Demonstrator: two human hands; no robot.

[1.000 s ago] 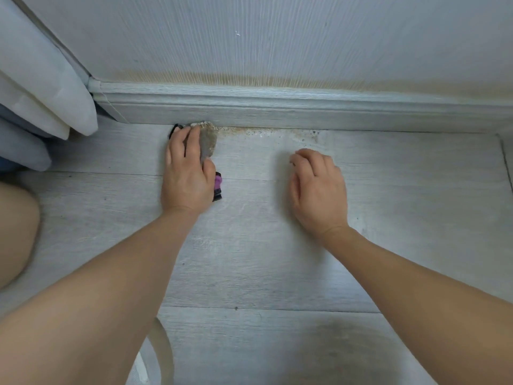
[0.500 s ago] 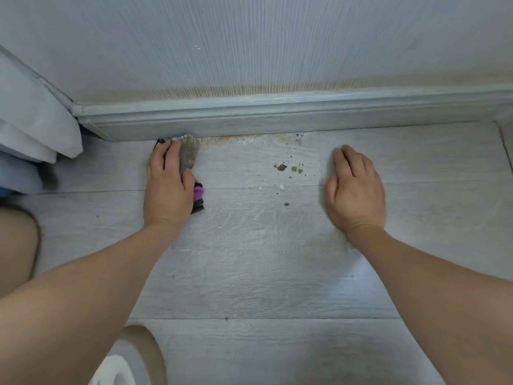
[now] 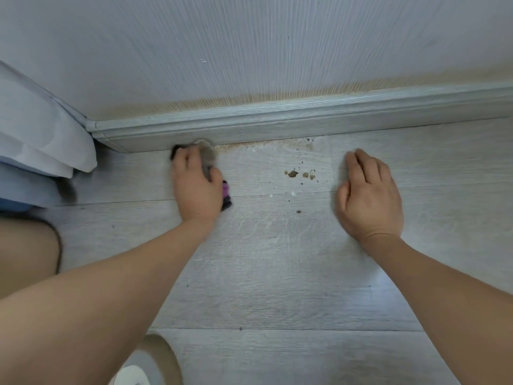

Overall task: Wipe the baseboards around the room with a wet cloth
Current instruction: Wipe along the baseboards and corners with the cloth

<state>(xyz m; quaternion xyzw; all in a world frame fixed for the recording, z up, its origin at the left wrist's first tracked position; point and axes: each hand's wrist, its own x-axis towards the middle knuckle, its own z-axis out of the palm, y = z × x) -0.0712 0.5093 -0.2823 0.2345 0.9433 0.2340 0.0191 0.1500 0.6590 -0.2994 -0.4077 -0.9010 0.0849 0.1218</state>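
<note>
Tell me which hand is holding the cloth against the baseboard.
The left hand grips the grey-and-purple cloth at the grey baseboard; the right hand rests flat on the floor, holding nothing.

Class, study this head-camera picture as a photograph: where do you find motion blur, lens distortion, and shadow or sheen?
Head view: the left hand and the cloth it presses at the baseboard are smeared by motion blur; the right hand is sharper, with slight ghosting at its edge. The wide lens bows the baseboard. Soft shadow lies beside the right hand; a pale sheen shows on the floor at lower right.
</note>
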